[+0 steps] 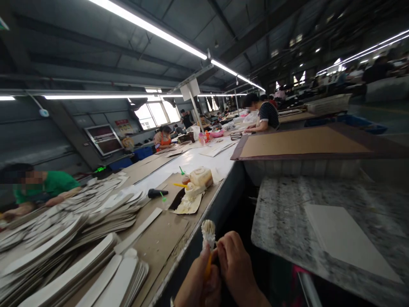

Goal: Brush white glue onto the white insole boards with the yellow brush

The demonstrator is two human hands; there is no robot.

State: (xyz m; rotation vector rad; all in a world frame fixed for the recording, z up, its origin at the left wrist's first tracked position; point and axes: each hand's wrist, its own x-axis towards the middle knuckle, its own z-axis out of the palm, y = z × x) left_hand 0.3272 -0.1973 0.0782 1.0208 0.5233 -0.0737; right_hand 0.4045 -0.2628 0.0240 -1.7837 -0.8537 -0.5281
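Note:
My left hand (200,277) is closed round the yellow handle of a glue brush (208,232), held upright with its bristles and neck caked in white. Right beside it, my right hand (234,262) has its fingers curled in near the brush's neck; whether it pinches anything is hidden. Both hands are just off the table's edge. Farther along the table, a glue-crusted container (200,177) stands by a piece of card heaped with pale glue (188,202). A yellow stick rests there.
Stacks of long curved white strips (67,260) cover the left of the table. A black cone-shaped bottle (157,193) lies near the glue. At right, a stained board (287,221) carries a white sheet (348,241). Several people work along the tables, one in green (59,187).

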